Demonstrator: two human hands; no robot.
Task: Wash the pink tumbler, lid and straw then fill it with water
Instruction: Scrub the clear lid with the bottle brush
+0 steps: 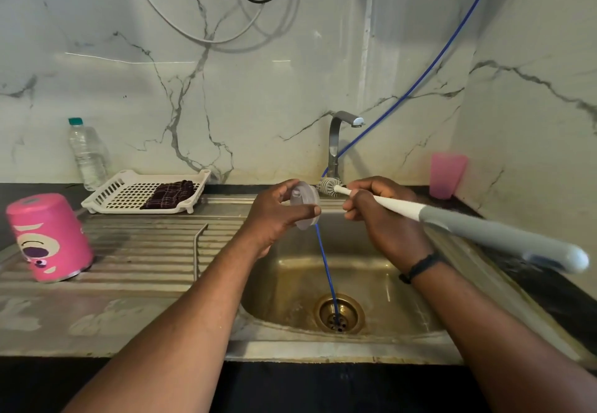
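My left hand point(277, 217) grips the clear round lid point(305, 204) on edge above the sink basin point(371, 283). My right hand point(381, 215) holds a long bottle brush point(452, 219) by its white shaft; the grey bristle head point(329, 185) is right beside the lid, by its upper right edge. The pink tumbler point(48, 238) stands upside down on the ribbed drainboard point(145, 244) at far left. No straw is visible.
A tap point(339, 141) stands behind the basin, and a blue hose point(326, 267) runs from the wall down into the drain point(339, 314). A white rack point(135, 193) holds a dark cloth. A plastic bottle point(85, 154) stands behind it. A pink cup point(447, 175) sits at right.
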